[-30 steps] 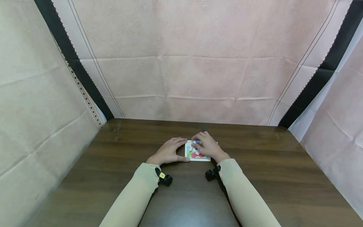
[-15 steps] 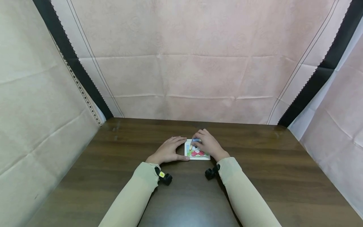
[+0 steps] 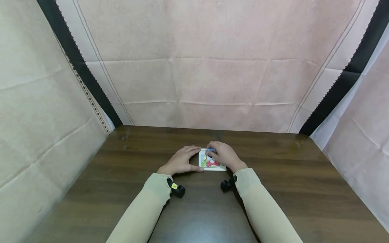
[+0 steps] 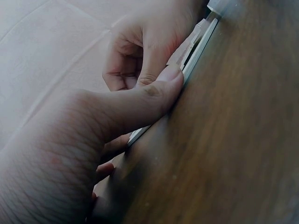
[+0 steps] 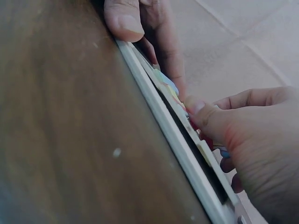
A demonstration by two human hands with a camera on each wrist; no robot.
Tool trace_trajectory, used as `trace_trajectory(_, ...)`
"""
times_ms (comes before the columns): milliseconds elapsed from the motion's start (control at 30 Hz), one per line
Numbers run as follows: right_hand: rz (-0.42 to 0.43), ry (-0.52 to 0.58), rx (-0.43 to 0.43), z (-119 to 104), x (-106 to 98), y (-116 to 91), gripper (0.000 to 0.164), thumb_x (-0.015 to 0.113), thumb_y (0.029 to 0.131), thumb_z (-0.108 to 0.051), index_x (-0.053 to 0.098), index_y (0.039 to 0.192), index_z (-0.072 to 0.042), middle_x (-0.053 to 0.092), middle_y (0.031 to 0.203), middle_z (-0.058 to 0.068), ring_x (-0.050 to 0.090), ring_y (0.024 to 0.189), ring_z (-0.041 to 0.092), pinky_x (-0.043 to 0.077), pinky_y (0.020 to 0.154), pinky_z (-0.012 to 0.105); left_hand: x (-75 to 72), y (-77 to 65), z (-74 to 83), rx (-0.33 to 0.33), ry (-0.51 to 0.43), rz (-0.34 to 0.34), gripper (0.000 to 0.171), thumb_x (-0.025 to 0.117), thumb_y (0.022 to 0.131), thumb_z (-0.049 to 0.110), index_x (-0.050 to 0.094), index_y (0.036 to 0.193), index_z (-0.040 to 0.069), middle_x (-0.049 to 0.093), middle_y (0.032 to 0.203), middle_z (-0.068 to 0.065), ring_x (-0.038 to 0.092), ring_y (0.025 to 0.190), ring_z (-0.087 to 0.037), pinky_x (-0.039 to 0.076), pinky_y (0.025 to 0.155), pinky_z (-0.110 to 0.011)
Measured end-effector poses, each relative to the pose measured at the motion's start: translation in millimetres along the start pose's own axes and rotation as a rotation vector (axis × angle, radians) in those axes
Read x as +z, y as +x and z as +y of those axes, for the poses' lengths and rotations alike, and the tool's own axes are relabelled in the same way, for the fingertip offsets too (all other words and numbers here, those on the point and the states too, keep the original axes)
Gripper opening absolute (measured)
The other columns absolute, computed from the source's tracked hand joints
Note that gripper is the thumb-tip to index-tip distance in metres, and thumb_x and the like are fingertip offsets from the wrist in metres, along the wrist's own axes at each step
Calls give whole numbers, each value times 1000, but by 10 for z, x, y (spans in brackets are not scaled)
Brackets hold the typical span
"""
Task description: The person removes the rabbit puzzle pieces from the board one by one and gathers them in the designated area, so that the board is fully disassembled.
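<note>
A small puzzle board [image 3: 204, 164] with a white frame and a bright cartoon picture lies on the table between both hands. My left hand [image 3: 181, 161] holds it at the left side, thumb along the near edge and fingers at the far corner. My right hand [image 3: 225, 156] reaches over the right part of the picture. Its thumb and bent fingers pinch a small blue-edged puzzle piece [image 3: 210, 149] near the far edge; the hand covers most of that piece. In the right wrist view, the puzzle's top layer [image 5: 203, 154] stands slightly raised, with a dark gap above the white base [image 5: 163, 122].
The brown wooden table [image 3: 291, 189] spreads around the board. Pale cloth walls [image 3: 194, 81] with black trim rise behind it and on both sides. A small black camera sits on each wrist, at the left cuff [image 3: 178, 191] and the right cuff [image 3: 226, 185].
My right hand's fingers have bent more and its knuckles have dropped slightly, showing more of the blue strip at the far edge. The left hand and the board stay in place.
</note>
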State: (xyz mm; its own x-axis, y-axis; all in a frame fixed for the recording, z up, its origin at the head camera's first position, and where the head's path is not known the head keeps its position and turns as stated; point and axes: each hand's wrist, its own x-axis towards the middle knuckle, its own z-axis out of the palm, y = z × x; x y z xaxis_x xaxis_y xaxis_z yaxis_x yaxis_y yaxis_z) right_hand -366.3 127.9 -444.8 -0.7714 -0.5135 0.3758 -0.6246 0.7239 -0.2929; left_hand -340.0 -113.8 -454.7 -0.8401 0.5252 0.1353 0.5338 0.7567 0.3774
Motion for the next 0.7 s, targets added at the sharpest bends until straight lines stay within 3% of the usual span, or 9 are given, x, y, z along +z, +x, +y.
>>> trace_trajectory(200,-50,31,-35,38,-20,-8,22,72,96,-32,69,112,-18,70,108,-2,64,93,12,55,85,38,2,-6,10,-5,2,-4,104,62,75,84,38,157,24,36,160,6,24,150,-22,20,119,-50)
trace_trajectory(433,-90,82,-95,74,-73,-12,12,70,97,-22,70,107,-17,66,99,-6,59,79,6,54,76,31,-11,16,23,7,8,4,104,62,75,83,38,157,23,36,160,5,24,150,-23,20,119,-50)
trace_trajectory(700,-136,53,-122,52,-81,-10,16,66,100,-19,67,115,-17,65,106,-2,60,90,10,54,84,36,-2,16,20,1,6,1,103,63,76,82,39,157,24,37,159,5,25,149,-22,20,119,-49)
